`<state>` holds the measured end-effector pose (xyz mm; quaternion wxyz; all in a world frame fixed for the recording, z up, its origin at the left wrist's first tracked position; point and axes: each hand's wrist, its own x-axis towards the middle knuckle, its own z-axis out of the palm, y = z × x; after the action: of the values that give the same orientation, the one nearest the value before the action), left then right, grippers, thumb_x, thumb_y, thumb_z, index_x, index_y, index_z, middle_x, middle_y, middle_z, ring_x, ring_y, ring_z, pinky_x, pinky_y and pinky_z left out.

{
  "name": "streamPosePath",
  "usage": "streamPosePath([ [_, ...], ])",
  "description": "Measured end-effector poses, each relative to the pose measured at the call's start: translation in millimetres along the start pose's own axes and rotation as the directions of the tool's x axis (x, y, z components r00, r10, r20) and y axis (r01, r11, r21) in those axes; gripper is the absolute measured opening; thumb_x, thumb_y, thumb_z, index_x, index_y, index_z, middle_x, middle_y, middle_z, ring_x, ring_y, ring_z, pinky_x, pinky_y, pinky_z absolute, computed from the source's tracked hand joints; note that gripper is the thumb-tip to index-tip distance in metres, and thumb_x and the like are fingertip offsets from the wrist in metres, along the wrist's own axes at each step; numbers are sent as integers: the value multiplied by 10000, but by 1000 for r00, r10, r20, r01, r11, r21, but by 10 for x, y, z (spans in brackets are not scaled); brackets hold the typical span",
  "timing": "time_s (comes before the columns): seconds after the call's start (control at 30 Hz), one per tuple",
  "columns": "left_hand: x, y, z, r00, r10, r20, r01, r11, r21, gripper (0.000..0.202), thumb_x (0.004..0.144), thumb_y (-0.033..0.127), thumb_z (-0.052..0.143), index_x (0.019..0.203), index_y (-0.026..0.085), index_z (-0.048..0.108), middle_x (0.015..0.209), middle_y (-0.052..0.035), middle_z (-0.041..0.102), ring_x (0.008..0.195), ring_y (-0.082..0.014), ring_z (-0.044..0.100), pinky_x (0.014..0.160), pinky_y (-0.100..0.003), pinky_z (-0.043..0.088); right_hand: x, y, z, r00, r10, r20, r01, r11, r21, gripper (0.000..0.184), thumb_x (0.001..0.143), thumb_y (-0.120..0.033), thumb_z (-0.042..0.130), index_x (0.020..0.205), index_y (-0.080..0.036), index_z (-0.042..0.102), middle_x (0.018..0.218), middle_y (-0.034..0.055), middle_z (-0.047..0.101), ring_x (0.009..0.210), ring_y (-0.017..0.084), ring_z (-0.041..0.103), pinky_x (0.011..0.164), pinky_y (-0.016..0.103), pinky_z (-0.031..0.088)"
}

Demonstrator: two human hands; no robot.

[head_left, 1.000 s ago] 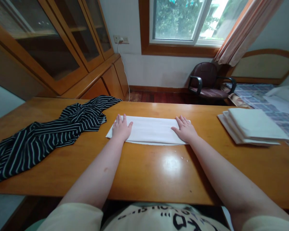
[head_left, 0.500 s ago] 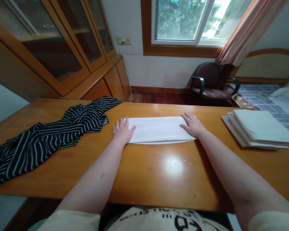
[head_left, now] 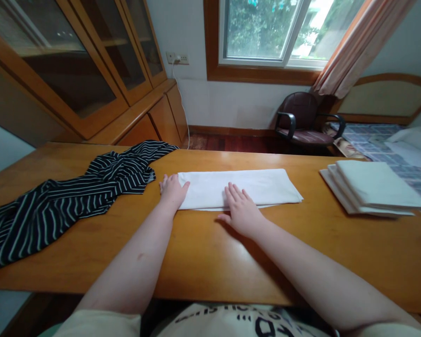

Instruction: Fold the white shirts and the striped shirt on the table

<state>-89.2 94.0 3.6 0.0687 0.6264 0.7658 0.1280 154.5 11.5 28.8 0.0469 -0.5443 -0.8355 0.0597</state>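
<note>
Head view: the folded white cloth (head_left: 263, 185) is laid flat on the wooden table (head_left: 203, 252), toward its far side and near the middle from left to right. A narrow strip of wood is left between the cloth and the table's far edge; a much broader stretch is left on the near side. On the left, a small gap, partly taken up by the left hand (head_left: 173, 191), is left before the striped garment (head_left: 101, 187); on the right, a gap is left before the stack of folded cloths (head_left: 375, 182).

The long axis of the white cloth is run left to right, nearly parallel to the far table edge. Its right end is slanted, the near corner being set farther right than the far 1.

The left hand is placed at the cloth's left end, fingers partly bent; whether fabric is pinched cannot be told. The right hand (head_left: 243, 213) is laid across the near edge, fingers extended onto the cloth, thumb spread over wood; nothing is grasped.
</note>
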Motion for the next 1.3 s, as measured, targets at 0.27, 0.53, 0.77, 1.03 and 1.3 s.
streamPosePath([
  [0.27, -10, -12, -128, 997, -19, -71, -10, 923, -385, 637, 761, 317, 637, 1339, 159, 421, 1290, -144, 574, 1150, -262, 567, 973, -358, 433, -55, -107, 311, 999, 33, 15, -32, 999, -20, 914, 861, -675, 339, 1472, -2, 241, 1534, 196, 165, 1435, 300, 127, 1147, 491, 81],
  [0.53, -5, -228, -340, 843, -12, 537, 459, 536, -709, 497, 696, 380, 699, 1104, 105, 635, 1030, -165, 709, 863, -282, 696, 740, -366, 552, -55, -124, 289, 999, 33, 23, -34, 999, 21, 926, 857, -705, 294, 1475, -18, 246, 1533, 187, 190, 1432, 297, 144, 1146, 490, 87],
  [0.77, -26, -218, -378, 754, 49, 655, 616, 293, -731, 285, 714, 255, 671, 961, 112, 682, 949, -149, 733, 826, -248, 711, 710, -317, 583, -91, -138, 223, 997, 19, -70, -20, 1000, -10, 887, 840, -688, 385, 1432, -28, 361, 1533, 219, 184, 1426, 356, 117, 1140, 517, 30],
  [1.03, -39, -161, -398, 779, 97, 619, 566, 317, -761, 437, 772, 287, 505, 1132, 75, 633, 960, -156, 729, 928, -291, 690, 836, -410, 564, -112, -192, 293, 998, 35, -52, -36, 999, -7, 918, 832, -682, 417, 1452, -14, 309, 1535, 223, 181, 1418, 384, 114, 1128, 544, 44],
  [1.3, -206, 575, -632, 849, 239, 472, 454, 128, -882, 394, 786, 327, 453, 1027, 84, 647, 856, -128, 722, 924, -281, 677, 809, -391, 553, -128, -194, 292, 999, 43, -24, -43, 999, 25, 960, 805, -711, 433, 1468, -35, 278, 1530, 243, 173, 1423, 372, 109, 1126, 541, 75],
])
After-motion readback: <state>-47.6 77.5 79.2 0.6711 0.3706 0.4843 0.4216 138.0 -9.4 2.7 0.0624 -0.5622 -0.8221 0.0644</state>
